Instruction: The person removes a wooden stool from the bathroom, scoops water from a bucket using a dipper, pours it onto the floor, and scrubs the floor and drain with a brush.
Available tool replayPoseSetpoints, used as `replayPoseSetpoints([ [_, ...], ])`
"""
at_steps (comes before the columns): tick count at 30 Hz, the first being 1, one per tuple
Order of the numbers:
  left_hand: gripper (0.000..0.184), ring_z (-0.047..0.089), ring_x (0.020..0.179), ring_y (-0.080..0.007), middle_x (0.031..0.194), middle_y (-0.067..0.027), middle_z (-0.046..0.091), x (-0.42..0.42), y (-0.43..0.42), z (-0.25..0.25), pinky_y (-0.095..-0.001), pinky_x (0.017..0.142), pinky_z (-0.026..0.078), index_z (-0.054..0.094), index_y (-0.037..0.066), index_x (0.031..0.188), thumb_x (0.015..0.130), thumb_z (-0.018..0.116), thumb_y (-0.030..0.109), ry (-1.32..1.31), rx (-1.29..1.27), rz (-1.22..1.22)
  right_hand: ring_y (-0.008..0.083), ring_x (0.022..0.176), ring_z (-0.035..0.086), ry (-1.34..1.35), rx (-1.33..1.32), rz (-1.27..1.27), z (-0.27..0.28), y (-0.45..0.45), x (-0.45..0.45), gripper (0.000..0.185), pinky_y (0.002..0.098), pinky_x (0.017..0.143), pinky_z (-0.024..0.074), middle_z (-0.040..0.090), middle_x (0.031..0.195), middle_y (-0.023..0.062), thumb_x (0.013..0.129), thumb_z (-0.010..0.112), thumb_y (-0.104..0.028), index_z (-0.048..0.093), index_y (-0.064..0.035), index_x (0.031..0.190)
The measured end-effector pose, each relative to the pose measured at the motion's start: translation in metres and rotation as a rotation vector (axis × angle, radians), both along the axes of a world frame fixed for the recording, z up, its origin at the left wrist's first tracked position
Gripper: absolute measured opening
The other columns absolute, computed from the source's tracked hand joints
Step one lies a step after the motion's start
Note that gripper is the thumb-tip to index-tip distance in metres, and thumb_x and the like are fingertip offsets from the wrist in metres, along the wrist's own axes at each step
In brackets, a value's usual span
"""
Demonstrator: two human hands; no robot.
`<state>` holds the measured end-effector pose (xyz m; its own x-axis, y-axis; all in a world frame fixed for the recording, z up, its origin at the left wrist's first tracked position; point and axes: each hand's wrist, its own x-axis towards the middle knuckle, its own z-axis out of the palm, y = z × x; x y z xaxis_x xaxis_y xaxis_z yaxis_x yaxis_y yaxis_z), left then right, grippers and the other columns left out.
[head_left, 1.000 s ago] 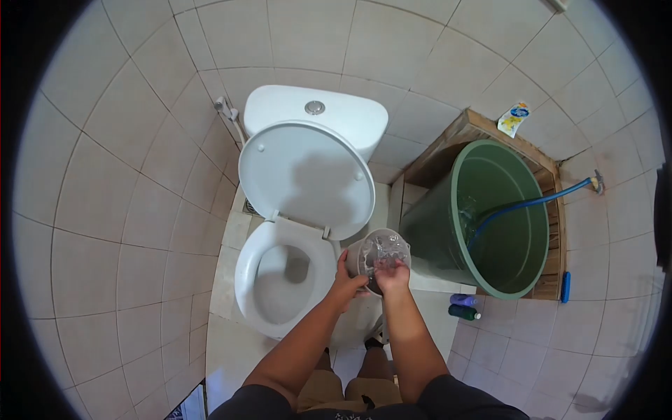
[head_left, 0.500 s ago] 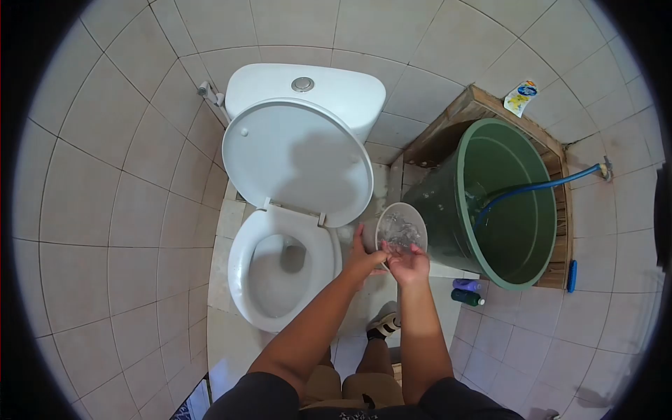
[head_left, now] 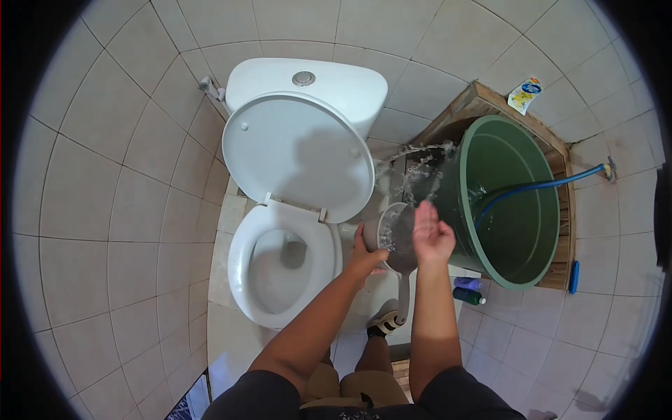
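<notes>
- Left hand (head_left: 367, 262): fingers curled round the left wall of a pale dipper (head_left: 397, 241), thumb up near its rim, a fingertip or two showing under the near side. Grip firm-looking; exact spacing of the hidden fingers, cannot tell.
- Right hand (head_left: 435, 241): open, palm up, fingers straight and close together, thumb a little apart. Holds nothing. Overlaps the dipper's right rim in view; contact, cannot tell.
- Dipper: between the two hands, mouth upward, some drops inside by the left thumb. Long axis runs from the cup back toward the wearer, handle (head_left: 404, 297) pointing down toward the feet, left of the right forearm, no fingers on it.
- Water (head_left: 418, 166): loose streaks and drops in the air, beyond the right fingertips, reaching toward the bucket.
- Green bucket (head_left: 470, 227): right of the right fingers, apart from them; blue hose (head_left: 521, 187) hangs into it.
- Toilet (head_left: 241, 276): left of the left fingers, lid (head_left: 297, 157) raised.
- Purple bottle (head_left: 466, 283) and green bottle (head_left: 467, 296): lying nearer the wearer than the right fingers, to the right of that wrist.
</notes>
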<state>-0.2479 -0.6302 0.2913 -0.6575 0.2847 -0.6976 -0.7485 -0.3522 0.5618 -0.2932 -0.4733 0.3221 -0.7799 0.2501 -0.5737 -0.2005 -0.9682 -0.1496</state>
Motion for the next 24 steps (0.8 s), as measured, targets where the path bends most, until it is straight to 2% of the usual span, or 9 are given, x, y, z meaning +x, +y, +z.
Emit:
replayPoseSetpoints([
  [2, 0.096, 0.045, 0.104, -0.0267, 0.124, -0.0145, 0.032, 0.008, 0.001, -0.005, -0.042, 0.073, 0.048, 0.002, 0.025, 0.135, 0.061, 0.063, 0.012, 0.003, -0.013, -0.026, 0.0339, 0.11, 0.043, -0.226, -0.031, 0.092, -0.018, -0.002, 0.023, 0.054, 0.0444, 0.097, 0.0313, 0.043, 0.118, 0.0208, 0.072, 0.039, -0.009, 0.03, 0.0067, 0.122],
  [3, 0.096, 0.046, 0.102, -0.0263, 0.123, -0.0143, 0.032, 0.012, 0.001, -0.007, -0.0421, 0.073, 0.048, 0.002, 0.025, 0.134, 0.061, 0.063, 0.012, -0.01, -0.013, -0.048, 0.0393, 0.111, 0.039, -0.284, -0.112, 0.096, -0.029, -0.003, 0.035, 0.052, 0.0474, 0.097, 0.0304, 0.037, 0.12, 0.0244, 0.074, 0.041, -0.011, 0.025, 0.0092, 0.119],
  [6, 0.095, 0.049, 0.096, -0.0251, 0.122, -0.0137, 0.033, 0.021, 0.003, -0.002, -0.0421, 0.073, 0.048, 0.002, 0.026, 0.134, 0.062, 0.062, 0.01, -0.03, -0.008, -0.136, 0.039, 0.111, 0.036, -0.415, -0.17, 0.187, -0.045, -0.001, 0.065, 0.054, 0.0473, 0.097, 0.0302, 0.032, 0.121, 0.0245, 0.077, 0.042, -0.015, 0.022, 0.009, 0.121],
  [9, 0.093, 0.051, 0.093, -0.0242, 0.122, -0.0132, 0.034, 0.035, 0.015, 0.006, -0.0419, 0.073, 0.048, 0.0, 0.027, 0.133, 0.064, 0.059, 0.009, -0.037, 0.018, -0.246, 0.0358, 0.112, 0.035, -0.424, -0.127, 0.174, -0.05, 0.01, 0.092, 0.057, 0.0463, 0.097, 0.0297, 0.031, 0.12, 0.0218, 0.076, 0.043, -0.018, 0.022, 0.0076, 0.123],
  [12, 0.091, 0.049, 0.095, -0.0244, 0.123, -0.0129, 0.033, 0.054, 0.039, 0.001, -0.0427, 0.075, 0.047, -0.003, 0.027, 0.133, 0.066, 0.055, 0.008, -0.029, 0.04, -0.319, 0.0325, 0.116, 0.03, -0.411, -0.072, 0.182, -0.04, 0.029, 0.12, 0.055, 0.0445, 0.101, 0.0232, 0.029, 0.123, 0.0186, 0.078, 0.045, -0.019, 0.024, 0.0033, 0.123],
  [13, 0.091, 0.048, 0.097, -0.025, 0.124, -0.0131, 0.031, 0.059, 0.05, 0.004, -0.0434, 0.076, 0.046, -0.004, 0.028, 0.133, 0.066, 0.054, 0.008, -0.011, 0.049, -0.341, 0.0304, 0.113, 0.033, -0.403, -0.137, 0.152, -0.044, 0.039, 0.13, 0.043, 0.0442, 0.1, 0.0221, 0.034, 0.115, 0.0177, 0.077, 0.046, -0.02, 0.035, 0.0005, 0.113],
  [16, 0.091, 0.044, 0.104, -0.0268, 0.128, -0.0135, 0.026, 0.079, 0.091, -0.001, -0.0459, 0.078, 0.044, -0.007, 0.029, 0.132, 0.066, 0.052, 0.006, 0.01, 0.096, -0.413, 0.027, 0.102, 0.038, -0.399, -0.08, 0.151, -0.036, 0.073, 0.161, 0.028, 0.0439, 0.099, 0.0227, 0.04, 0.102, 0.0139, 0.075, 0.048, -0.021, 0.043, -0.0036, 0.096],
  [17, 0.092, 0.042, 0.106, -0.0274, 0.129, -0.0136, 0.024, 0.086, 0.106, -0.001, -0.0469, 0.079, 0.044, -0.009, 0.029, 0.132, 0.066, 0.051, 0.006, 0.01, 0.111, -0.438, 0.0244, 0.093, 0.039, -0.406, -0.074, 0.106, -0.04, 0.086, 0.171, 0.019, 0.044, 0.098, 0.0233, 0.042, 0.094, 0.0097, 0.073, 0.049, -0.021, 0.046, -0.0085, 0.087],
  [24, 0.09, 0.038, 0.11, -0.0307, 0.132, -0.0124, 0.02, 0.14, 0.232, 0.004, -0.0492, 0.082, 0.042, -0.011, 0.032, 0.131, 0.067, 0.045, 0.002, -0.069, 0.21, -0.641, 0.0222, 0.079, 0.044, -0.672, -0.223, -0.415, -0.029, 0.187, 0.224, 0.014, 0.0421, 0.092, 0.027, 0.046, 0.085, 0.0062, 0.074, 0.046, -0.022, 0.046, -0.0113, 0.082],
])
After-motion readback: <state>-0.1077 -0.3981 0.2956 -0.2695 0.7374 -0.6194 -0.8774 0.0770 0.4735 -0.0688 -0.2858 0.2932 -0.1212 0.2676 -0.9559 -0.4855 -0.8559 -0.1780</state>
